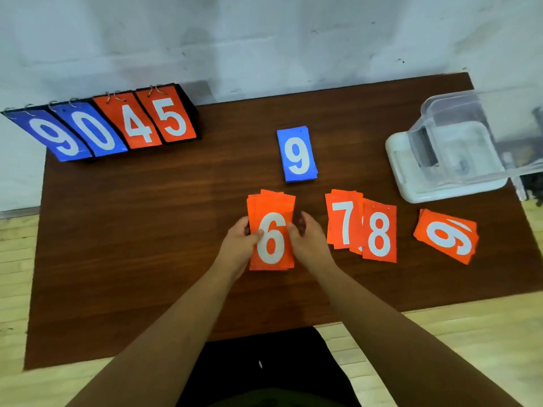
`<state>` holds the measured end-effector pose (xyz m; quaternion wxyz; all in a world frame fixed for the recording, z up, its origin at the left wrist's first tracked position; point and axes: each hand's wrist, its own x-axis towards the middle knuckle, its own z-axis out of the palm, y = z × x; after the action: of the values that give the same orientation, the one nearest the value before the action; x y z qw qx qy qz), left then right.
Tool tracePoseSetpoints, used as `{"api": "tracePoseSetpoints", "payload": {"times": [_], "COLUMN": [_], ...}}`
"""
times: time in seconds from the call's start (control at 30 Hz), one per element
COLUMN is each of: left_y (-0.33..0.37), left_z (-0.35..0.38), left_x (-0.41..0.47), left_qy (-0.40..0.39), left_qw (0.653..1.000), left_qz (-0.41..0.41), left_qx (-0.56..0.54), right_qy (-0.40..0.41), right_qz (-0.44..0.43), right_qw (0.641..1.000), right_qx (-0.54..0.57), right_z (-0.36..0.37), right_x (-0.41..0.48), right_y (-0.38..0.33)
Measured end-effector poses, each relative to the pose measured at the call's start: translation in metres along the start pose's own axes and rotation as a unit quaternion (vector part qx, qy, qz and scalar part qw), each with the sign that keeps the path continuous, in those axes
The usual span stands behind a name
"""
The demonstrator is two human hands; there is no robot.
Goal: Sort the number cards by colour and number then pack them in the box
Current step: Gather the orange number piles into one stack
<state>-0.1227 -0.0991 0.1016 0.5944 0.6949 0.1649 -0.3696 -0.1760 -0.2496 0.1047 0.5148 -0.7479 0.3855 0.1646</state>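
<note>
- Two bare forearms reach forward from the bottom edge over the near side of the dark wooden table (141,245), which stands on a pale plank floor (17,259).
- The left hand (239,245) grips the left edge of a stack of orange cards (271,207). Its thumb lies on the top face just beside the white 6, and its fingers (246,229) are curled round the edge.
- The right hand (308,242) holds the right edge of the same stack, fingers curled in against it and thumb touching the front face.
- The stack is in the near middle of the table. Its cards are slightly fanned at the top, so it is not squared up. I cannot tell whether its lower edge rests on the table or is lifted.
- Just to the right lies a loose orange pile topped by a 7 (342,221). Another orange pile topped by an 8 (379,235) overlaps its right side.
- Further right, apart from these, an orange pile topped by a 9 (446,236) lies turned at an angle.
- Beyond the held stack, a neat blue stack topped by a 9 (297,155) lies flat in the middle of the table.
- At the far right stands the clear plastic box (458,136), resting on a white lid (401,171). What is inside it is blurred.
- At the far left corner a flip scoreboard (117,124) stands against the pale wall (264,39). Its ringed cards show a blue 9 and 0, then an orange 4 and 5.
</note>
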Motion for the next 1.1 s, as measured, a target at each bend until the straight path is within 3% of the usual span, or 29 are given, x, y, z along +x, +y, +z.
{"api": "tracePoseSetpoints", "payload": {"times": [0.1, 0.17, 0.47, 0.53, 0.6, 0.7, 0.8, 0.9, 1.03, 1.1], "left_y": [0.005, 0.006, -0.005, -0.007, -0.008, -0.01, -0.013, -0.016, -0.017, -0.016], "left_z": [0.0, -0.002, -0.013, -0.018, -0.023, -0.026, -0.027, -0.027, -0.024, -0.018], "left_x": [0.004, 0.004, 0.007, 0.006, 0.006, 0.006, 0.005, 0.005, 0.006, 0.006], "left_qy": [0.016, 0.02, 0.078, 0.083, 0.086, 0.093, 0.098, 0.105, 0.126, 0.137], "left_qw": [0.999, 0.998, 0.994, 0.994, 0.994, 0.992, 0.992, 0.99, 0.989, 0.988], "left_qz": [-0.033, -0.052, -0.072, -0.07, -0.071, -0.074, -0.077, -0.081, -0.072, -0.072], "left_qx": [-0.014, -0.009, -0.015, -0.014, -0.017, -0.029, -0.036, -0.04, -0.026, -0.022], "right_qy": [0.089, 0.106, 0.011, 0.052, 0.112, 0.105, 0.09, 0.069, 0.053, 0.043], "right_qz": [-0.028, -0.038, -0.185, -0.168, -0.095, 0.007, 0.074, 0.057, 0.083, 0.105], "right_qw": [0.977, 0.955, 0.912, 0.909, 0.915, 0.918, 0.944, 0.966, 0.995, 0.986], "right_qx": [-0.191, -0.275, -0.367, -0.379, -0.375, -0.382, -0.309, -0.241, -0.03, 0.124], "right_z": [-0.027, -0.034, 0.006, 0.002, -0.005, -0.012, -0.015, -0.024, -0.048, -0.057], "right_x": [0.017, 0.02, -0.006, -0.003, 0.004, 0.016, 0.026, 0.031, 0.023, 0.015], "right_y": [0.028, 0.045, 0.052, 0.049, 0.042, 0.031, 0.032, 0.04, 0.039, 0.036]}}
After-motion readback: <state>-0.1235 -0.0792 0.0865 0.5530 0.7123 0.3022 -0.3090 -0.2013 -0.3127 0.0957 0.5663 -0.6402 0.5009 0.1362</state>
